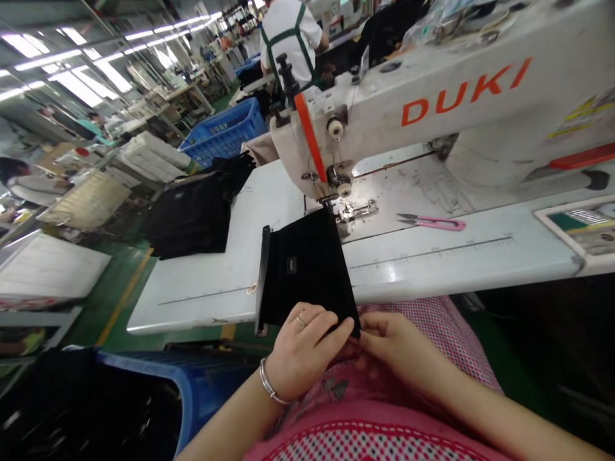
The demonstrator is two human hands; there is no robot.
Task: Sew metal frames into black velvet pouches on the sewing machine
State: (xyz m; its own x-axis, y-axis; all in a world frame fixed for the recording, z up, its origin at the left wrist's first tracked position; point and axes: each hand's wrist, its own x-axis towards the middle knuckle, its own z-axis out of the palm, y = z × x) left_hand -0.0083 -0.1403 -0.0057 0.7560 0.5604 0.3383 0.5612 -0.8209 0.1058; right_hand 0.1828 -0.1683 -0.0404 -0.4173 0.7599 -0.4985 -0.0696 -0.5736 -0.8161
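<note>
A black fabric piece [312, 269] with a small label lies across the front of the sewing machine table [192, 288], its far edge at the needle area. A stiff dark strip [262, 275] runs along its left side. My left hand [307, 346], wearing a ring and a bracelet, is closed over the near edge of the fabric. At the near right corner my right hand [389, 339] pinches the edge between thumb and fingers. The sewing machine [423, 102] stands beyond, its presser foot [331, 208] touching or just above the fabric; I cannot tell which.
Pink-handled thread snips [439, 223] lie on the machine bed. Left on the table is a stack of black fabric pieces [192, 218]. A blue bin [177, 378] with dark pieces stands lower left, a blue crate [225, 131] behind. A person [291, 45] is at the back.
</note>
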